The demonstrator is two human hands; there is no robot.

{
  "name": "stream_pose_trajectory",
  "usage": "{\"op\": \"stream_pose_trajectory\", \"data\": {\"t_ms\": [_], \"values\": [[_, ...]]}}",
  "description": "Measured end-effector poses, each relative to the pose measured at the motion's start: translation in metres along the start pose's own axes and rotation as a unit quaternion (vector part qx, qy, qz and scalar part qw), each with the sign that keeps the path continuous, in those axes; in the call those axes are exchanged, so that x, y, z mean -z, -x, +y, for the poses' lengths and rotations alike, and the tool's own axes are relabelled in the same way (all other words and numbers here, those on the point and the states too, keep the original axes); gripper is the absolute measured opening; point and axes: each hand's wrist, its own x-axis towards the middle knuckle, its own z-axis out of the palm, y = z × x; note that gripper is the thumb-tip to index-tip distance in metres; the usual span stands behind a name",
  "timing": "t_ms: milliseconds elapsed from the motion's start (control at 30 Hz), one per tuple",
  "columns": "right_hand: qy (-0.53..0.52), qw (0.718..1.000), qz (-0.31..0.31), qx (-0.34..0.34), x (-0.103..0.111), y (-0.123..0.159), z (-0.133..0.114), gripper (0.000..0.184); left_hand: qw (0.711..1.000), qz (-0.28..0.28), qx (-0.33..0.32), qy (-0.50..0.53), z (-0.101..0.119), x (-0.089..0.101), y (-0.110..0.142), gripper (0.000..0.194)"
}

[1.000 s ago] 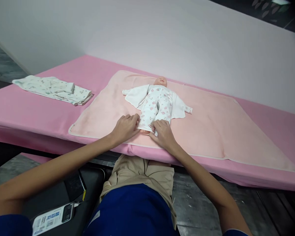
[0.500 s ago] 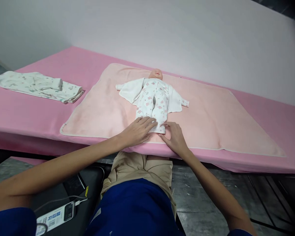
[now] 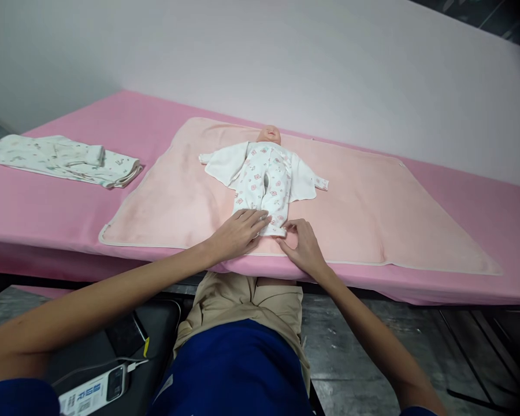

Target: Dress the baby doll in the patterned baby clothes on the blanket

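Observation:
A baby doll point(image 3: 269, 134) lies on its back on a pale pink blanket point(image 3: 355, 208), its head toward the wall. White baby pants point(image 3: 260, 173) with a pink print lie over its front and legs, and a white baby shirt point(image 3: 302, 179) spreads out beneath with both sleeves out sideways. Across the lower pant legs rests my left hand point(image 3: 239, 232), fingers stretched and fairly flat, covering one leg's end. My right hand point(image 3: 302, 245) pinches the hem of the other pant leg between thumb and fingers.
Folded white clothing point(image 3: 65, 160) with a green print lies at the left on the pink-covered table point(image 3: 156, 110). A pale wall point(image 3: 260, 63) rises behind. Below left, a black seat point(image 3: 156, 329) holds a phone-like dark object point(image 3: 127, 335) and a power bank point(image 3: 95, 393) with a cable.
The view has shifted slightly. My right thumb and fingers have moved closer together at the pant hem; my left hand stays on the pant legs.

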Motion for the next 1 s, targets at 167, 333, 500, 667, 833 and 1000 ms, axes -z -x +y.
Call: {"op": "stream_pose_trajectory", "data": {"t_ms": [167,333,500,667,833,1000], "values": [[0.029,0.999,-0.029,-0.006,-0.004,-0.003,-0.002,0.023,0.999,0.021,0.017,-0.018,0.003,-0.004,-0.006,0.039],[0.057,0.998,-0.037,0.004,-0.007,-0.009,-0.008,0.02,0.997,0.044,0.044,-0.04,0.007,-0.016,-0.008,0.034],[0.03,0.999,-0.027,0.016,-0.003,-0.01,-0.015,0.008,0.996,0.083,0.043,0.008,0.004,-0.019,-0.002,0.031],[0.018,1.0,0.016,0.02,0.012,-0.013,-0.022,0.005,0.994,0.092,0.056,0.033,0.002,-0.01,-0.005,0.025],[0.088,0.995,0.028,0.036,0.022,-0.004,-0.025,0.01,0.993,0.083,0.078,0.017,0.006,0.002,-0.013,0.019],[0.105,0.994,0.016,0.014,0.018,0.013,-0.028,0.016,0.998,0.028,0.051,-0.039,0.02,0.009,-0.006,0.015]]}}
